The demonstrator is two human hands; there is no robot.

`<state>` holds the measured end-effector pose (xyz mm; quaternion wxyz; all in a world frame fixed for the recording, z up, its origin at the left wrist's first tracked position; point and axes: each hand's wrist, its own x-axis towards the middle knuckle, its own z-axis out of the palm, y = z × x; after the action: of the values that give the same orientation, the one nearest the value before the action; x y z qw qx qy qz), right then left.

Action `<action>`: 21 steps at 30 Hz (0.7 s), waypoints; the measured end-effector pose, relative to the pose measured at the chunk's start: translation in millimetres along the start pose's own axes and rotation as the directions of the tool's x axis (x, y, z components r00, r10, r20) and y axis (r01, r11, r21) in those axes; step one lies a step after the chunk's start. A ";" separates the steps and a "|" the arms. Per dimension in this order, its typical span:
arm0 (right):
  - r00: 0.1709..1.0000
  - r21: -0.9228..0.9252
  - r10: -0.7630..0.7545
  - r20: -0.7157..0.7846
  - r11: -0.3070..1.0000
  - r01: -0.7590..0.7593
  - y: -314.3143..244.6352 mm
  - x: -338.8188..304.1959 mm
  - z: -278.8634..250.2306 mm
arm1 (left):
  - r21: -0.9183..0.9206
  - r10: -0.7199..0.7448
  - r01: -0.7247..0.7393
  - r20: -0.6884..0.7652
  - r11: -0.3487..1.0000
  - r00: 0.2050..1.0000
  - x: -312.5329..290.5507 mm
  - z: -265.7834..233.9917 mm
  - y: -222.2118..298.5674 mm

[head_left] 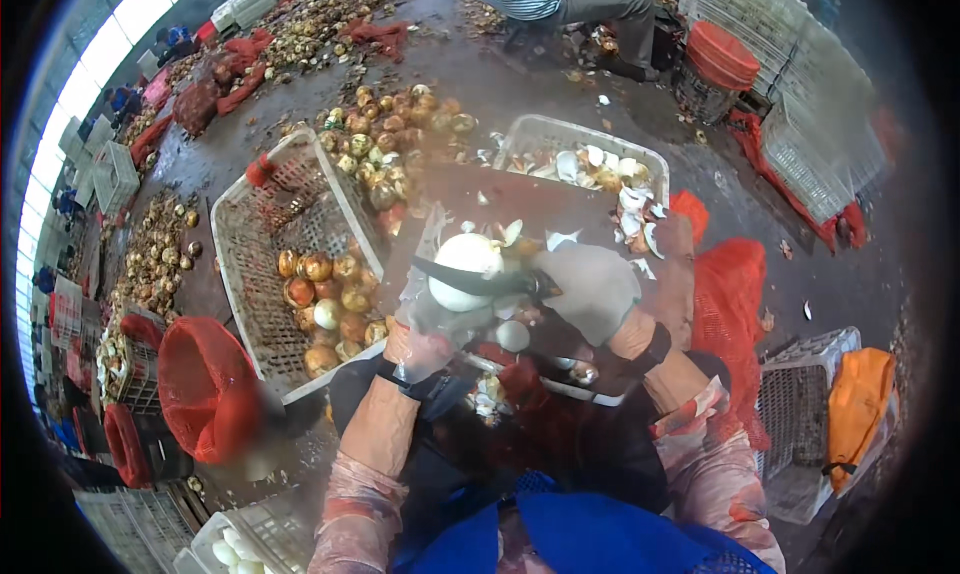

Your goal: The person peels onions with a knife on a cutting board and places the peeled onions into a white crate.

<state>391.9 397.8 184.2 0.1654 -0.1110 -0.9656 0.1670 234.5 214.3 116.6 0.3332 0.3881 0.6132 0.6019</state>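
Note:
My left hand (428,324), in a pale glove, is closed round a large peeled white onion (466,256). A knife (462,279) with a dark curved blade lies across the onion's front. My right hand (592,292), also gloved, grips the knife's handle, which is mostly hidden by the fingers. Both hands are over a reddish-brown board (660,294) with scraps of white onion skin (562,240) on it. Close to my left hand a smaller pale onion (513,336) shows beneath the blade.
Left of the board, a tilted plastic crate (232,299) holds unpeeled onions (315,267). Beyond the board, another crate (590,134) contains peelings. Red net sacks (728,294) lie at right and left. Loose onions (385,139) cover the floor ahead; a seated person (600,14) is farther off.

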 end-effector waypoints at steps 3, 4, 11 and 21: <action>0.993 -0.026 -0.079 -0.090 0.997 0.077 13.6 -1.5 8.8 | -0.839 -0.198 0.249 0.172 0.484 0.965 -2.7 -2.0 0.0; 0.993 -0.060 -0.009 -0.115 0.998 0.003 18.7 -1.2 12.1 | -0.436 0.039 -0.006 0.069 0.900 0.997 1.1 9.0 24.7; 0.889 0.208 0.447 -0.095 0.883 -0.422 31.3 -4.9 6.7 | -0.944 0.031 0.264 0.275 0.199 0.961 -4.4 -13.9 -12.8; 0.986 -0.027 -0.147 -0.075 0.989 0.145 1.4 -5.7 2.5 | -0.448 -0.170 0.152 0.000 0.881 0.985 0.3 11.3 16.2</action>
<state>396.5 396.9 179.9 0.2131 -0.0480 -0.9658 0.1395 245.4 219.6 132.2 0.4502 0.2372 0.4955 0.7040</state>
